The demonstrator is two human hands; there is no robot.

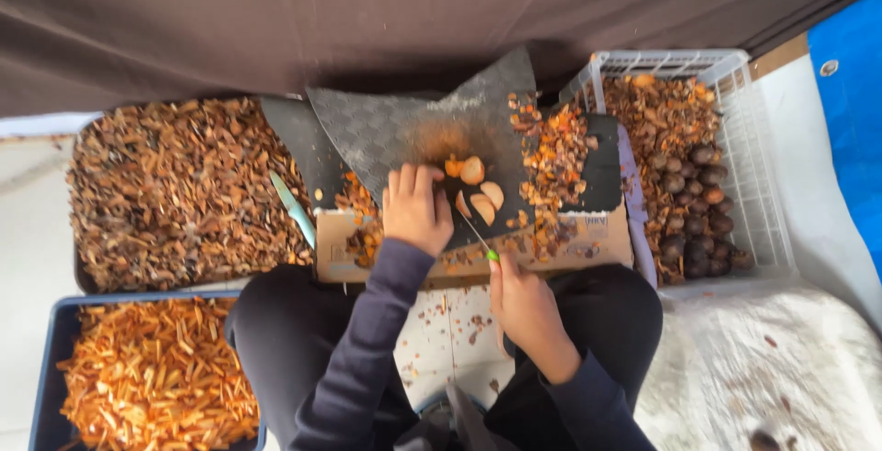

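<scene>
Left hand (415,208) pins pale nut slices (478,189) on the dark mat (395,129). Right hand (524,309), grip closed on a green-handled knife (478,237), is cutting. Heaped chips (184,185) done; whole dark nuts (698,203) wait in the white basket (753,166).

We see a matt, textured dark rubber mat (404,134), plain brown cardboard (588,240) beneath, our knife (478,238) with green plastic handle, white plastic basket (753,166), rough dry husk chips (175,189).

Single head view, looking straight down from above the seated person, fairly near. Dark mat (413,129) at center, white crate (753,175) at 3 o'clock, blue tray (46,368) at 8 o'clock.
</scene>
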